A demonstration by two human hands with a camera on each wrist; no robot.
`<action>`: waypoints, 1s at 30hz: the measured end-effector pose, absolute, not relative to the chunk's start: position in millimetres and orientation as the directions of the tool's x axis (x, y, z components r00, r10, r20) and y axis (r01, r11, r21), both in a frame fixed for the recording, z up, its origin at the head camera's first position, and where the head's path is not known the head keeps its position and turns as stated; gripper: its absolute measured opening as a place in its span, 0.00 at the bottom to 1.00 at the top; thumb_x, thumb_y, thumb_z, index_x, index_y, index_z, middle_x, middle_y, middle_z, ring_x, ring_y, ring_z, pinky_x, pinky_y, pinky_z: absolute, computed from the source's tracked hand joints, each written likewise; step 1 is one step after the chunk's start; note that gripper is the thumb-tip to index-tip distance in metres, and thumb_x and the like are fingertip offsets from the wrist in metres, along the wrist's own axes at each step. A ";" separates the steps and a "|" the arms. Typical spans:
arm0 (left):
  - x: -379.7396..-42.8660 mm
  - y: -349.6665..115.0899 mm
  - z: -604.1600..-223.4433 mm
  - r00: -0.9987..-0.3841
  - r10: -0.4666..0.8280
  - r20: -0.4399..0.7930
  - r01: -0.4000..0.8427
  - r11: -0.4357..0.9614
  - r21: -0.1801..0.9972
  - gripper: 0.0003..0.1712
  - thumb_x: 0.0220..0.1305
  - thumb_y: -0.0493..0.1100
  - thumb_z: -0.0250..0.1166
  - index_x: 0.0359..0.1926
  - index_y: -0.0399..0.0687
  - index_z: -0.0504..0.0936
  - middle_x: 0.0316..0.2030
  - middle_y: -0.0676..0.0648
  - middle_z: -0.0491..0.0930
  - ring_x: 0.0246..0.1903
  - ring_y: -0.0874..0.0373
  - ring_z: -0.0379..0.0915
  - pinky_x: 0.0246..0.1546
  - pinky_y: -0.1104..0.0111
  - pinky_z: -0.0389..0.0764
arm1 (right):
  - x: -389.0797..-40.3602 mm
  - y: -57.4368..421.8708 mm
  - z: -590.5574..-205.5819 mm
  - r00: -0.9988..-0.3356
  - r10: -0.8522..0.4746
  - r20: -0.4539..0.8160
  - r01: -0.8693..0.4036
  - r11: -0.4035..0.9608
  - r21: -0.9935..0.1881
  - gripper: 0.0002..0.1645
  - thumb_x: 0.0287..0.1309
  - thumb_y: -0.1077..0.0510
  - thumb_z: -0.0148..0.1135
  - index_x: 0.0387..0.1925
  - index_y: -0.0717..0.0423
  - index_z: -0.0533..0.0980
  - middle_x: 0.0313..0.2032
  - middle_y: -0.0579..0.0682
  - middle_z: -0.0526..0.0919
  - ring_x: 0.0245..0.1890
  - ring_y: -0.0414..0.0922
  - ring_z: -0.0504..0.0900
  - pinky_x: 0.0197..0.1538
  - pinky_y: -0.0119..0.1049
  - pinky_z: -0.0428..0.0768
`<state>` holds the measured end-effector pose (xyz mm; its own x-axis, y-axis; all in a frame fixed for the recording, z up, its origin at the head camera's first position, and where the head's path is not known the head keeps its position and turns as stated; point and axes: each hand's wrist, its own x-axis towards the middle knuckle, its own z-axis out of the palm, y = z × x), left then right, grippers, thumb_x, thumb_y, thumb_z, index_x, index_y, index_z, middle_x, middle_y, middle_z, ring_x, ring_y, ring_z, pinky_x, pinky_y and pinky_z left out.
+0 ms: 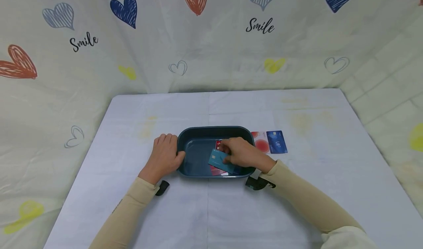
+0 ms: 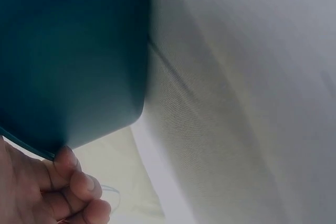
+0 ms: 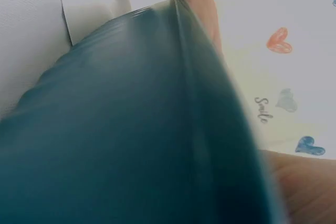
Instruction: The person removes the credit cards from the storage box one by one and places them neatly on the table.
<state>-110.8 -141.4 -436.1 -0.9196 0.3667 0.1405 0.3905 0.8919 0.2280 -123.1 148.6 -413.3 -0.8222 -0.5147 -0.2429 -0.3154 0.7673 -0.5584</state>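
Pinching a teal rectangular plastic card (image 1: 216, 158) between thumb and fingers, the right hand (image 1: 240, 152) works inside a dark blue-green, round-cornered, oblong tray (image 1: 195, 159). The card tilts across the tray's right half, a small chip showing near its left end; any print on it is too small to read. The left hand (image 1: 164, 153) grips the tray's left end, thumb over the rim and fingers outside.

Readable writing is one word, "Smile", in black script: two times on the pale cloth backdrop (image 1: 214, 43) in the head view, once in the right wrist view. Around the lettering are two dark blue hearts, two hatched pale blue hearts and three thin outlined hearts.

Two cards lie on the white table (image 1: 185, 212) to the right of the tray: a white card with red circles (image 1: 261, 145), just beside the rim, and a deep blue card (image 1: 277, 142) next to it, with a chip and large pale letters too small to read surely. Red and pinkish-red card parts (image 1: 217, 171) show around the teal card; how many cards lie there cannot be told. Two beige sleeves (image 1: 130, 208) cover the forearms.
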 end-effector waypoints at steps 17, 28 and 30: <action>-108.9 -142.0 -436.5 -0.919 0.367 0.143 0.391 0.895 0.215 0.11 0.66 0.45 0.57 0.33 0.43 0.69 0.28 0.45 0.65 0.34 0.48 0.58 0.47 0.53 0.65 | -120.1 152.1 -400.9 -0.807 -0.565 -0.171 -0.391 0.728 -0.563 0.14 0.60 0.59 0.73 0.47 0.55 0.85 0.35 0.48 0.88 0.31 0.38 0.80 0.38 0.31 0.82; -106.6 -141.4 -433.6 -0.915 0.373 0.157 0.399 0.894 0.204 0.10 0.65 0.45 0.57 0.33 0.43 0.69 0.28 0.45 0.66 0.33 0.49 0.58 0.46 0.53 0.66 | -117.3 153.6 -397.1 -0.788 -0.598 -0.147 -0.428 0.704 -0.567 0.13 0.56 0.60 0.76 0.45 0.53 0.87 0.31 0.45 0.85 0.30 0.38 0.77 0.36 0.28 0.78; -106.9 -141.5 -434.0 -0.915 0.372 0.159 0.399 0.894 0.205 0.10 0.65 0.45 0.57 0.33 0.43 0.69 0.28 0.45 0.66 0.33 0.48 0.59 0.46 0.53 0.65 | -116.9 153.1 -396.2 -0.789 -0.595 -0.149 -0.426 0.707 -0.565 0.13 0.56 0.60 0.76 0.44 0.52 0.87 0.31 0.45 0.85 0.30 0.38 0.77 0.36 0.29 0.79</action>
<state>-106.9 -141.5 -434.0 -0.9146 0.3717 0.1591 0.3988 0.8939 0.2046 -116.9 153.1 -396.2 -0.7895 -0.5954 -0.1489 -0.4264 0.7066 -0.5647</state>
